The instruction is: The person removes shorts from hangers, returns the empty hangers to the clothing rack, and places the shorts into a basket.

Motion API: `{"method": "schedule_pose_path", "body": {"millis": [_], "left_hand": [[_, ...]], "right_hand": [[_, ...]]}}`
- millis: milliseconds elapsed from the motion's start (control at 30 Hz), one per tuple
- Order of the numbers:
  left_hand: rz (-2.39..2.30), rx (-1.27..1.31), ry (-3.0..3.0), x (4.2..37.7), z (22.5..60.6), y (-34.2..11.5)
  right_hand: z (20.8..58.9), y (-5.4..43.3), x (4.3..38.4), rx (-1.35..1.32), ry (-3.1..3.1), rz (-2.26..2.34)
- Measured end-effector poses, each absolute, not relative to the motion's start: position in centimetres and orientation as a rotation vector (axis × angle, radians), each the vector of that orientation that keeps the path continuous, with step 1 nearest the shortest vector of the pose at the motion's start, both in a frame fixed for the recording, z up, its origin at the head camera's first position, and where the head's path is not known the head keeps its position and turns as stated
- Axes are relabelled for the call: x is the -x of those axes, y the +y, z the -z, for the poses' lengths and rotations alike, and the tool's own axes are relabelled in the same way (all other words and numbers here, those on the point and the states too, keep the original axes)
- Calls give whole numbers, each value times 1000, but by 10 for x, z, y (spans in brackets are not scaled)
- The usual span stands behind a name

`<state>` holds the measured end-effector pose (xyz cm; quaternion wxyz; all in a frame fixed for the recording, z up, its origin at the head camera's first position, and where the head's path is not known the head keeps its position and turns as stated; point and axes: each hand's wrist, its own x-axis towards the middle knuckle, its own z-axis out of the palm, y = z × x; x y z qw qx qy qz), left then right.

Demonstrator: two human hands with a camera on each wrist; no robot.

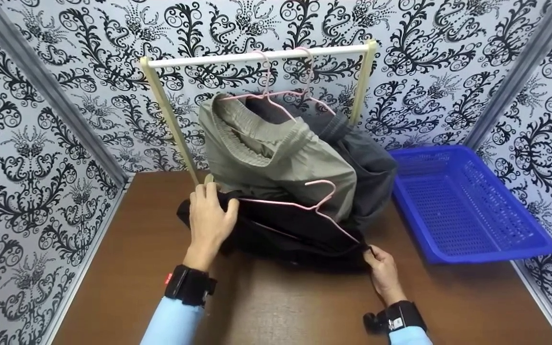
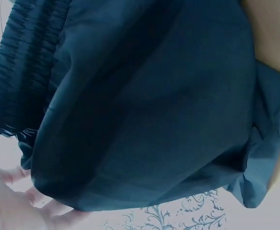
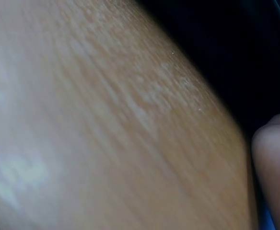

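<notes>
A pair of black shorts [image 1: 276, 235] with a gathered elastic waistband [image 2: 27, 72] is held low over the table, its waist spread sideways. Inside the waist lies a pink hanger [image 1: 276, 203], its hook standing free above the fabric. My left hand [image 1: 208, 220] holds the waistband's left end, thumb toward the hanger's tip; in the left wrist view its fingers [image 2: 58, 215] pass partly behind the cloth. At the right end, my right hand [image 1: 382, 270] pinches the waistband by the hanger's other tip. Only part of that hand [image 3: 274, 158] shows in the right wrist view, beside the dark fabric.
Behind, a rack with a white rail [image 1: 218, 58] and pale posts carries khaki shorts [image 1: 242, 153] and dark grey shorts [image 1: 369, 163], each on a pink hanger. A blue plastic basket [image 1: 511, 196] is at the right. Patterned walls surround the brown table [image 1: 127, 249].
</notes>
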<state>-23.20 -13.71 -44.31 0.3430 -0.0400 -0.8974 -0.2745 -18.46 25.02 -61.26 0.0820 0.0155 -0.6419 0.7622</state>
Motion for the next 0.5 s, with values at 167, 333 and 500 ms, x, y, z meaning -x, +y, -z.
{"method": "schedule_pose_path", "body": {"millis": [167,333,500], "left_hand": [[755,69,-2410,234,442,-139],[792,33,-2436,234,438,-138],[810,-7,-2448,234,433,-136]], "right_hand": [[614,251,185,-74,-1875,-2304],[614,250,186,-72,-1849,-2319],[614,249,186,-45,-1853,-2331]]}}
